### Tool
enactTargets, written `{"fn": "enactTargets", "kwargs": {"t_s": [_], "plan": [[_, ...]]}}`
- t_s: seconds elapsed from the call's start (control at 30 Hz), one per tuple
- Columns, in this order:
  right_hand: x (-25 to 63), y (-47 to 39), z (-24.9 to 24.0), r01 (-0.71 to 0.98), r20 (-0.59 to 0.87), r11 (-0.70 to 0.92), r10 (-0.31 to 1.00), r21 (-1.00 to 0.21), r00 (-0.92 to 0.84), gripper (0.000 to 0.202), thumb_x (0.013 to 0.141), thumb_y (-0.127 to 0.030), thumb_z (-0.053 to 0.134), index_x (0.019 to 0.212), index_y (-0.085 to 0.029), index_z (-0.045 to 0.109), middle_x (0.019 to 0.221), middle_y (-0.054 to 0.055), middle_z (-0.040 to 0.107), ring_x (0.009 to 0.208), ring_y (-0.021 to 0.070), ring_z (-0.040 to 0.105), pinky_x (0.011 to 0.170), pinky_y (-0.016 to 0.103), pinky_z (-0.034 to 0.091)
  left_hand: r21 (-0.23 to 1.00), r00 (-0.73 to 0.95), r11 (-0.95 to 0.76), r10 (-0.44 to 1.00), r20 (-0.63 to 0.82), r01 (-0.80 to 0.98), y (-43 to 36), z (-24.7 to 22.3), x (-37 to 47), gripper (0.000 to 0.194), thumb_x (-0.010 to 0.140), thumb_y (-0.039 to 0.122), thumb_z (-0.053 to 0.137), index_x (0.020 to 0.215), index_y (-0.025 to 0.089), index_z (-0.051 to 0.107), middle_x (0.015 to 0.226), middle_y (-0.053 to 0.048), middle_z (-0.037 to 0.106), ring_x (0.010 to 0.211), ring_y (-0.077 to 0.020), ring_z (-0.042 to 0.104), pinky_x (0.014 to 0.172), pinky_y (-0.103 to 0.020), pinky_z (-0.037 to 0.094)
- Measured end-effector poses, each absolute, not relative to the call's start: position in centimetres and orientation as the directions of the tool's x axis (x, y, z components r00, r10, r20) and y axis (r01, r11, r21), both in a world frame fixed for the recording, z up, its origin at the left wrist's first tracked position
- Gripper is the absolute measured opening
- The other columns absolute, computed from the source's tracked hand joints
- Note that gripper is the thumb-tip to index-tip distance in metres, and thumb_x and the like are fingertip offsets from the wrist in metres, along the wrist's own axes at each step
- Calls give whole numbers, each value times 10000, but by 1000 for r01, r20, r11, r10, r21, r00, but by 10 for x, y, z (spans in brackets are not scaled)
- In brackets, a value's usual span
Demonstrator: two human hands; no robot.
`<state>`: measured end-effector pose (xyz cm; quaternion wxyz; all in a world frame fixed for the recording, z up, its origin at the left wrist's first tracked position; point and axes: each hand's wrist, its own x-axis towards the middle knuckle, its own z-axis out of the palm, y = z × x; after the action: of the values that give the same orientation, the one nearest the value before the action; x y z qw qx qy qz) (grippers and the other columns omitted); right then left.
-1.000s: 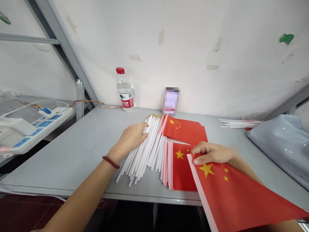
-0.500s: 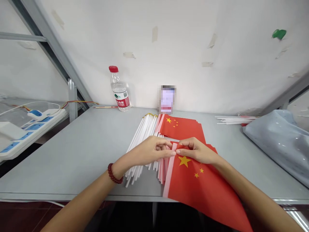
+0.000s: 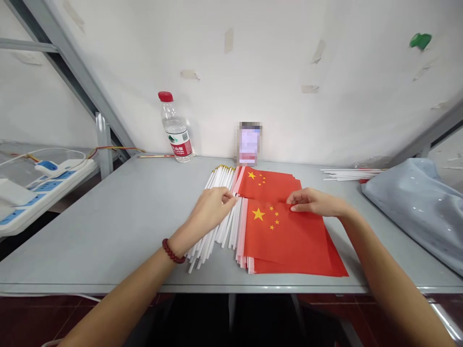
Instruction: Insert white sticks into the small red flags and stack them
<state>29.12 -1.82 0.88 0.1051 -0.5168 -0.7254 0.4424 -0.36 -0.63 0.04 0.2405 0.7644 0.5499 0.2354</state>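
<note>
A red flag (image 3: 289, 241) with yellow stars and a white sleeve along its left edge lies flat on a stack of similar flags. My right hand (image 3: 316, 201) has its thumb and fingers together at this flag's upper edge, right of the stars. By the upper end of the white sleeve, my left hand (image 3: 213, 207) is closed in a pinch; what lies between its fingertips is too small to make out. Under and beside that hand lies a fanned bundle of white sticks (image 3: 217, 180) with gold tips. Another red flag (image 3: 273, 182) lies behind, its sleeve to the left.
A water bottle (image 3: 177, 135) and a blurred phone (image 3: 249, 144) stand against the wall. More white sticks (image 3: 347, 174) and a grey-blue bag (image 3: 415, 202) lie at the right of the grey table (image 3: 108, 231). A power strip (image 3: 47, 193) sits at the left.
The front flag, lifted and hanging past the table edge before, now lies flat on the stack. My right hand has moved right and slightly up; my left hand has moved left and up.
</note>
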Motion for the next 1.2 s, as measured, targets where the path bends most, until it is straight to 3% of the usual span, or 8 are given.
{"fn": "enactTargets", "kwargs": {"t_s": [0.07, 0.27, 0.6, 0.9, 1.0, 1.1, 1.2], "plan": [[293, -17, 8, 690, -315, 92, 841, -718, -440, 216, 793, -380, 546, 819, -173, 603, 824, 39, 599, 781, 179, 533, 709, 292, 393, 554, 233, -263, 964, 125, 790, 0, -1, -11, 206, 745, 352, 519, 718, 195, 648, 732, -23, 674, 702, -188, 603, 615, -285, 413], [304, -14, 3, 743, -314, 127, 850, -657, -422, 192, 778, -362, 544, 813, -196, 634, 855, 43, 635, 810, 205, 539, 726, 317, 391, 397, 285, -262, 958, 1, 880, 3, -1, -17, 231, 737, 387, 521, 707, 194, 644, 650, -43, 642, 625, -205, 589, 544, -289, 373], [305, -17, 6, 760, -361, 142, 815, -634, -454, 142, 755, -289, 540, 732, -201, 649, 770, 17, 631, 715, 174, 516, 652, 288, 358, 303, 261, -240, 965, -32, 922, -4, -7, -3, 194, 718, 335, 527, 664, 213, 669, 642, -61, 641, 654, -230, 624, 520, -277, 331], [305, -16, 4, 779, -338, 201, 816, -594, -469, 143, 777, -266, 535, 783, -214, 669, 803, 25, 657, 739, 190, 546, 672, 305, 391, 325, 261, -244, 965, -9, 914, -4, -6, -2, 181, 711, 272, 505, 597, 203, 627, 590, -62, 613, 616, -225, 604, 507, -284, 311], [308, -14, 1, 796, -223, 223, 886, -563, -406, 193, 789, -335, 574, 926, -224, 651, 917, 48, 663, 832, 216, 579, 724, 328, 427, 384, 257, -255, 965, 48, 887, -2, -4, -3, 182, 731, 296, 501, 620, 195, 605, 594, -46, 606, 586, -200, 581, 507, -278, 321], [310, -9, -5, 833, 60, 256, 964, -491, -261, 285, 816, -400, 559, 1020, -209, 614, 1017, 84, 638, 914, 237, 586, 774, 358, 448, 489, 295, -328, 944, 147, 808, -5, -1, -3, 208, 772, 336, 490, 645, 193, 571, 534, -4, 562, 532, -159, 524, 520, -268, 348], [307, -7, -8, 830, 342, 273, 934, -486, -107, 359, 845, -447, 525, 1098, -197, 572, 1116, 110, 612, 985, 258, 582, 795, 390, 462, 619, 370, -430, 899, 233, 657, -13, 3, 1, 221, 797, 358, 506, 678, 184, 574, 543, 22, 560, 513, -115, 478, 530, -241, 367]]}}
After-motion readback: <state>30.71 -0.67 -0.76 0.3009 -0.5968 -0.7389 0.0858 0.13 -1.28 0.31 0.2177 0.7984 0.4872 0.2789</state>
